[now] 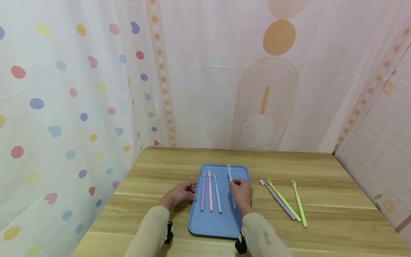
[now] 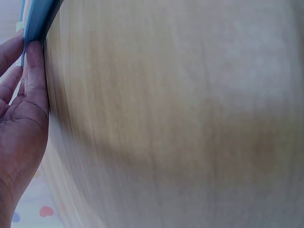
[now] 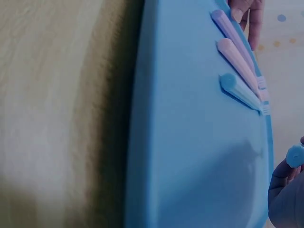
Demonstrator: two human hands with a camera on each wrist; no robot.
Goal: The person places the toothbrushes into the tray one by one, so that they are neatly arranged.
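A blue rectangular tray lies on the table, with a purple toothbrush, a pink toothbrush and a light blue toothbrush side by side in its left half. My right hand pinches another light blue toothbrush over the tray's right half, bristle end pointing away; its handle end shows in the right wrist view. At the tray's left rim, my left hand rests with fairly straight fingers touching the edge.
Right of the tray, a lilac toothbrush and a green toothbrush lie close together, with another green toothbrush beside them. The wooden table meets patterned curtains at the back and left.
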